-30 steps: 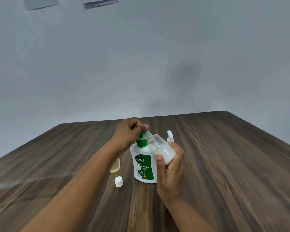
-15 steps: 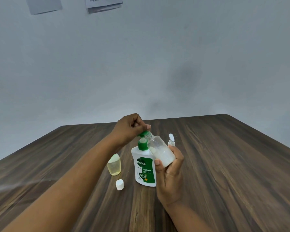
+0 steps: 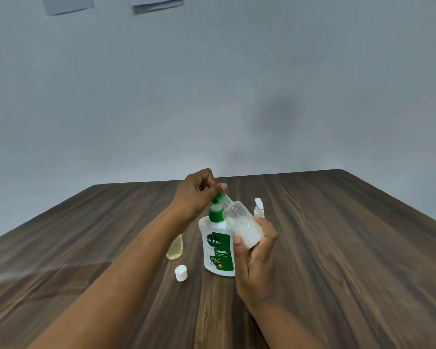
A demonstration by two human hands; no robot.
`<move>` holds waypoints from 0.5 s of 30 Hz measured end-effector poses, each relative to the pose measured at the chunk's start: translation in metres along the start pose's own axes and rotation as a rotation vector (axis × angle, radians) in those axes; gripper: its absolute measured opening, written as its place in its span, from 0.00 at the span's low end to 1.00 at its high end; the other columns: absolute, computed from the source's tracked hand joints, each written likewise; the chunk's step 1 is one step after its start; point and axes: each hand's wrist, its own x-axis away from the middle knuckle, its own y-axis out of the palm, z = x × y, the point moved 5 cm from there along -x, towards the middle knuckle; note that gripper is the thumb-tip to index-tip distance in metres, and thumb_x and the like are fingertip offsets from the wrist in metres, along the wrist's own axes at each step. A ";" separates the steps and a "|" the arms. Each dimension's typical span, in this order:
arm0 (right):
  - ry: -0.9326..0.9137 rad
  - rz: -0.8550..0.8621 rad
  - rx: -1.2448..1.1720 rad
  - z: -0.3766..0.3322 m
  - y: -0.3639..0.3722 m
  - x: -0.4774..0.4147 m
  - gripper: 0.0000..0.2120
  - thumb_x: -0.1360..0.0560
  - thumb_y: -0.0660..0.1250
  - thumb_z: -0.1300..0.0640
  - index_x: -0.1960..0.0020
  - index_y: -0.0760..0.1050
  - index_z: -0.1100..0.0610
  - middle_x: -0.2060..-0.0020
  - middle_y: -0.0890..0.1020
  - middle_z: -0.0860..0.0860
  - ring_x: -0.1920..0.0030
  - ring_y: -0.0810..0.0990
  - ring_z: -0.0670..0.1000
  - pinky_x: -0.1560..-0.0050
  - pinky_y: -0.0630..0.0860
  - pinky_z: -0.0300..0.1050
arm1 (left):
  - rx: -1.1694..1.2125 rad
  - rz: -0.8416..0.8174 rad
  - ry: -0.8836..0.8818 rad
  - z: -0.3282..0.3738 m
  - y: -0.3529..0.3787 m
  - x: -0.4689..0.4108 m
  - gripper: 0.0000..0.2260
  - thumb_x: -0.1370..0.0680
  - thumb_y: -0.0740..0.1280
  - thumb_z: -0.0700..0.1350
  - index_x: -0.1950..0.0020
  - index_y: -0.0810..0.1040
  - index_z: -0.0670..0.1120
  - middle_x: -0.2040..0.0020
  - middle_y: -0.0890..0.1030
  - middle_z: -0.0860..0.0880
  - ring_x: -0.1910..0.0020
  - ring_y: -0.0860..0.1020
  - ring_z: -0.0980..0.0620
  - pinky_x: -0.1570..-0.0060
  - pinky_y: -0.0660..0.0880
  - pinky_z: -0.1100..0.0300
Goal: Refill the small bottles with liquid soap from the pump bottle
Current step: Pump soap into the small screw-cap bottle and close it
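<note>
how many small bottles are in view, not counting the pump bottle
3: a clear bottle tilted in the right hand, a yellowish bottle partly behind the left forearm, a spray-topped bottle mostly hidden behind the right hand.

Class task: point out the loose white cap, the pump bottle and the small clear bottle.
white cap (image 3: pixel 181 273): head view, its middle.
pump bottle (image 3: pixel 223 244): head view, green label.
small clear bottle (image 3: pixel 247 231): head view, milky lower body.

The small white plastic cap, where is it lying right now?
In the head view the white cap lies on the dark wooden table, just left of the white-and-green pump bottle and nearer the camera than the small yellowish bottle.
</note>
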 end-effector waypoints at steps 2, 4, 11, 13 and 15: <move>-0.012 -0.007 0.016 -0.001 0.000 0.000 0.21 0.23 0.53 0.35 0.35 0.56 0.43 0.43 0.66 0.31 0.51 0.78 0.50 0.66 0.81 0.49 | -0.025 -0.006 0.011 0.002 -0.001 -0.003 0.15 0.26 0.70 0.42 0.68 0.68 0.46 0.72 0.70 0.51 0.64 0.67 0.49 0.60 0.67 0.54; -0.009 -0.005 0.021 -0.002 0.000 -0.001 0.21 0.23 0.53 0.35 0.35 0.55 0.42 0.44 0.65 0.30 0.51 0.78 0.50 0.66 0.81 0.49 | -0.046 -0.004 0.015 0.002 -0.002 -0.004 0.15 0.26 0.70 0.43 0.68 0.68 0.46 0.71 0.70 0.50 0.64 0.67 0.49 0.60 0.66 0.54; 0.013 0.036 -0.009 0.001 -0.002 0.001 0.20 0.23 0.55 0.37 0.35 0.56 0.40 0.45 0.74 0.50 0.52 0.80 0.52 0.67 0.80 0.51 | -0.082 -0.024 -0.002 -0.004 0.003 0.004 0.17 0.24 0.68 0.41 0.69 0.63 0.47 0.73 0.65 0.53 0.69 0.63 0.54 0.67 0.63 0.60; 0.006 0.040 0.003 0.001 -0.003 0.001 0.20 0.23 0.54 0.37 0.34 0.55 0.41 0.45 0.74 0.52 0.52 0.79 0.52 0.67 0.81 0.50 | -0.097 -0.011 0.008 -0.003 0.004 0.006 0.17 0.24 0.68 0.41 0.69 0.63 0.47 0.73 0.65 0.52 0.69 0.63 0.54 0.67 0.63 0.60; 0.012 0.035 0.000 0.001 -0.002 0.001 0.22 0.23 0.54 0.36 0.34 0.55 0.42 0.45 0.74 0.53 0.53 0.80 0.53 0.67 0.81 0.50 | -0.082 0.000 0.011 -0.003 0.005 0.006 0.17 0.24 0.68 0.42 0.68 0.64 0.46 0.73 0.66 0.51 0.69 0.64 0.53 0.67 0.64 0.60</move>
